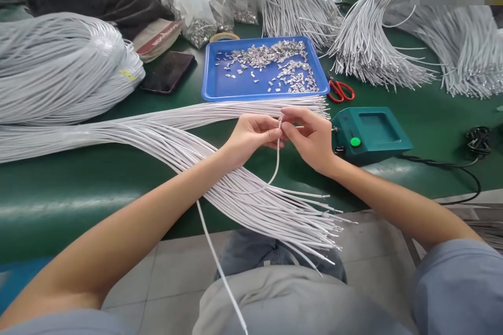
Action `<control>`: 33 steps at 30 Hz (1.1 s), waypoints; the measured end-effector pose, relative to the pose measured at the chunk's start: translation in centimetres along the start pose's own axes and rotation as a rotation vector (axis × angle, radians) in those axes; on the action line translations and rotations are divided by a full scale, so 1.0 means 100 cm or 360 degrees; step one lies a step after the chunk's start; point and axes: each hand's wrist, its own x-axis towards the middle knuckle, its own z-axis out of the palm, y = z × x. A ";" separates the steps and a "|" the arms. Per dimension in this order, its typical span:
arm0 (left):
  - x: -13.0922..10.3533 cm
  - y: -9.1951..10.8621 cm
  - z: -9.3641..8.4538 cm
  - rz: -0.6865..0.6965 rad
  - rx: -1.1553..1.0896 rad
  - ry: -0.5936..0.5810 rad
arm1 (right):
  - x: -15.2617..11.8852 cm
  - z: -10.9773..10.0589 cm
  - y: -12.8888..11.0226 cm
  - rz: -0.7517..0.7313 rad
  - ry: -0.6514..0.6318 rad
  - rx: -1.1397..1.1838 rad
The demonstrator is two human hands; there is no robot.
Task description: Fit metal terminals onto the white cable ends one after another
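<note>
My left hand (257,136) pinches a white cable (277,159) close to its end, which points upward. Against that same end, the fingers of my right hand (310,133) are closed; whether they also hold a small metal piece is too fine to make out. From my hands the cable curves down into a loose bundle of white cables (243,188), which lies under my left forearm and spreads over the table's front edge. Just right of my right hand stands a green box-shaped device (373,133) with a bright green button.
Behind my hands is a blue tray (236,95) of small metal terminals (271,55). Red-handled scissors (341,91) lie beside it. A phone (168,72), a large cable coil (58,68) and bagged metal parts (200,29) are left; more cable bundles (377,36) lie right.
</note>
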 end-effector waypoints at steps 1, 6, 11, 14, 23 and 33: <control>0.000 0.000 0.001 0.0012 -0.0013 -0.0005 | 0.000 0.000 -0.001 -0.0003 0.0014 0.0005; -0.001 0.002 0.003 0.0021 -0.0008 0.0010 | -0.001 0.001 -0.004 0.0049 0.0105 0.0020; -0.002 0.003 0.004 0.0031 0.0015 0.0009 | 0.000 0.001 -0.008 0.0081 0.0107 0.0074; -0.001 0.003 0.004 0.0013 0.0014 0.0030 | 0.003 -0.001 -0.009 0.0156 0.0061 0.0156; 0.000 0.005 0.006 -0.0037 -0.0001 0.0031 | 0.007 -0.004 -0.008 0.0350 -0.0024 0.0329; 0.001 0.004 0.007 0.0026 0.0060 -0.0007 | 0.008 -0.003 -0.006 0.0272 0.0038 0.0334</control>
